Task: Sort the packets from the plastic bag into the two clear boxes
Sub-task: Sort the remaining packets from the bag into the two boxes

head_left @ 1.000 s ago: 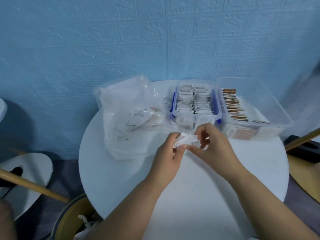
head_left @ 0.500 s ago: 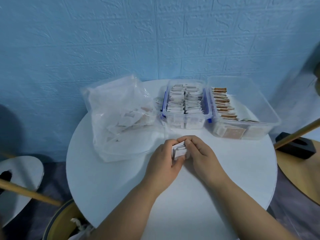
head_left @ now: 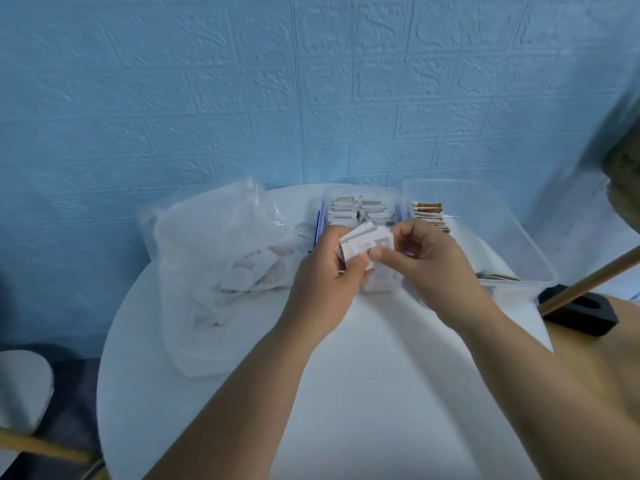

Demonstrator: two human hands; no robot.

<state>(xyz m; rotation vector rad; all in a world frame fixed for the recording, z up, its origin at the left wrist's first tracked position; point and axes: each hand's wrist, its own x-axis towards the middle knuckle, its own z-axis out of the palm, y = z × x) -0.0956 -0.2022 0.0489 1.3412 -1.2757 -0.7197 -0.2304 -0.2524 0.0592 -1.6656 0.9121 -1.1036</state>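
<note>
L hand grips small fanned stack of white packets; R hand pinches top one. Stack held above near edge of blue-clipped box, beside plastic bag.
Risks:
- loose fan, packets may slip onto table
- pulling one may drag a 2nd
- packets look alike, could go in wrong box, e.g. brown-packet box

The left hand and right hand hide much of the left clear box and its near wall. Print on the packets they hold is too blurred to read. The plastic bag shows its contents only hazily.
</note>
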